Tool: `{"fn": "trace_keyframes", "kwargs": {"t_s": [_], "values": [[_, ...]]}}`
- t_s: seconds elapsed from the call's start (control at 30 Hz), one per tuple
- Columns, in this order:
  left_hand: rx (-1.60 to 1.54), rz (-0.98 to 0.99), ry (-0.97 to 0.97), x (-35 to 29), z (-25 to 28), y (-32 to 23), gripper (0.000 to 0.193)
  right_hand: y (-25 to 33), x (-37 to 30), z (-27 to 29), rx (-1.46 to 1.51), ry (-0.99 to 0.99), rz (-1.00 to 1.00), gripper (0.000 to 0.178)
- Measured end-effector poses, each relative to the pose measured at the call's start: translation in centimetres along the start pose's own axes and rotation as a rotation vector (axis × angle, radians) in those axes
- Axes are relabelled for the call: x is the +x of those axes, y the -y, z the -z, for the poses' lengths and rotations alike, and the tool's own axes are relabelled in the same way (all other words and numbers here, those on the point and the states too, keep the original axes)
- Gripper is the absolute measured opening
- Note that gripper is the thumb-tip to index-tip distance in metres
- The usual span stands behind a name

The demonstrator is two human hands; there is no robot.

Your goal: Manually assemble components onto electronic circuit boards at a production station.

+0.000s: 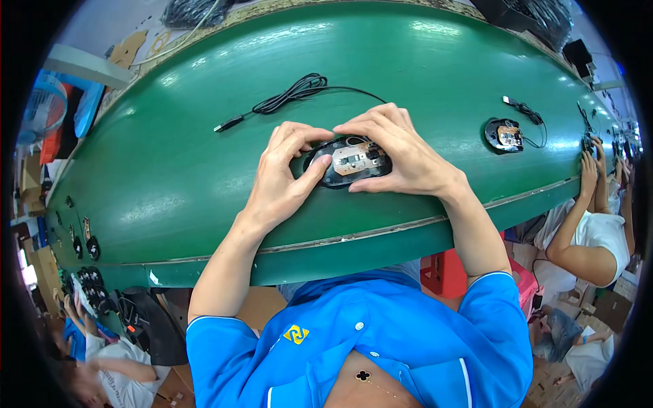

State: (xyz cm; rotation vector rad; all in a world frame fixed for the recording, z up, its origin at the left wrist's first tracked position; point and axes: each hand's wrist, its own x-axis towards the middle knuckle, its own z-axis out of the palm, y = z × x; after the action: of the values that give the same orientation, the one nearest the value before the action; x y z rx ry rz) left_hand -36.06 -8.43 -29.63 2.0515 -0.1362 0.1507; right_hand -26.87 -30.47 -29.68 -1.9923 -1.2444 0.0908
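A computer mouse [351,165] without its top cover lies on the green work surface, its circuit board facing up inside the black base. My left hand [288,165] grips the left end, thumb pressed on the base near the board and fingers curled round the far edge. Round the right end closes my right hand [401,153], its thumb along the near side and its fingers over the far side. The mouse's black cable [299,92] runs from behind my right hand to a coiled, tied bundle, and its plug [228,124] points left.
Another opened mouse [504,136] with its cable lies to the right on the green belt [204,183]. More mouse parts [92,246] sit at the far left. Co-workers' hands [592,163] are at the right end, and another person [122,360] sits lower left. A fan [46,105] stands at left.
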Motion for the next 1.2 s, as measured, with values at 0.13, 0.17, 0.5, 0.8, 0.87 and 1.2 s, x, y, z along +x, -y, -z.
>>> {"fn": "trace_keyframes", "kwargs": {"t_s": [0.13,0.17,0.5,0.8,0.87,1.2], "values": [[0.073,-0.114,-0.025,0.2,-0.8,-0.5,0.022,-1.2,-0.6,-0.3,-0.062,0.038,0.049,0.069],[0.115,-0.136,-0.018,0.1,-0.7,-0.7,0.022,-1.6,-0.5,-0.8,-0.043,0.011,0.067,0.069],[0.248,-0.149,-0.037,0.3,-1.2,-1.2,0.015,-0.6,-0.9,0.0,-0.072,0.035,0.057,0.050],[0.233,-0.193,-0.026,0.5,-1.2,-0.9,0.016,-1.1,-1.4,0.3,-0.089,0.041,0.083,0.040],[0.266,-0.182,-0.038,0.7,-1.0,-0.7,0.016,-0.7,-1.3,0.6,-0.062,0.051,0.111,0.041],[0.258,-0.053,0.046,0.9,-0.9,-1.4,0.011,-0.2,-0.6,0.7,-0.083,0.051,0.024,0.039]]}}
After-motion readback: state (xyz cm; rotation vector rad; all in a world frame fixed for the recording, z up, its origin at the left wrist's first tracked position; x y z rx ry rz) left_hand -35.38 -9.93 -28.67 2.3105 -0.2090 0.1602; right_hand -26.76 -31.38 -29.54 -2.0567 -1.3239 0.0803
